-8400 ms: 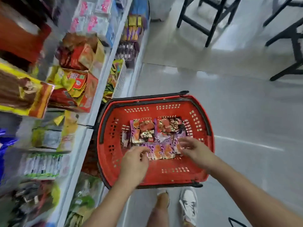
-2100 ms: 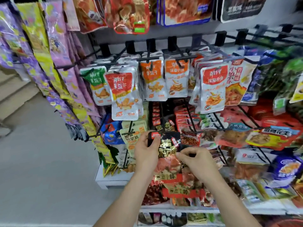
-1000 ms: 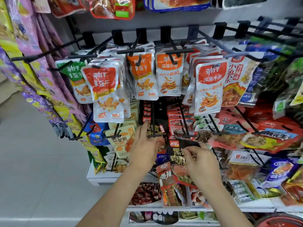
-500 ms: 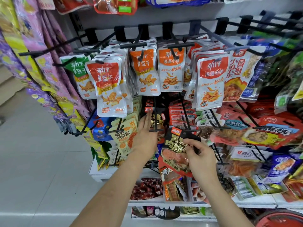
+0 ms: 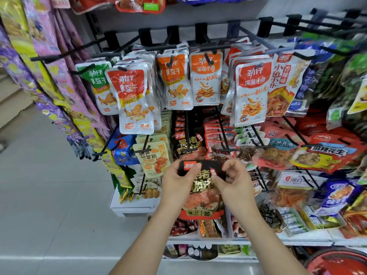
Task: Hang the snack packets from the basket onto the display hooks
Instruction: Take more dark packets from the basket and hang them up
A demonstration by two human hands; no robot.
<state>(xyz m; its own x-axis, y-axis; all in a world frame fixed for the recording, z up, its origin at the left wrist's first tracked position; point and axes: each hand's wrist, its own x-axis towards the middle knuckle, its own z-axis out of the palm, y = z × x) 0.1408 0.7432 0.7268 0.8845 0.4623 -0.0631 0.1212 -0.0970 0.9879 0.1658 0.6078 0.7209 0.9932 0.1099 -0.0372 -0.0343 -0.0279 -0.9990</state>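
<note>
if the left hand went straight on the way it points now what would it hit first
Likely the black packets hanging on the hook just above it: the left hand, pinching the held packet, points up at them. Depth is unclear, so the gap is hard to judge.

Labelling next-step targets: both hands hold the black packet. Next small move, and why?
Probably raise the black packet to the hook above it, where matching packets hang: left hand and right hand pinch its top edge below that hook, not yet threaded.
</note>
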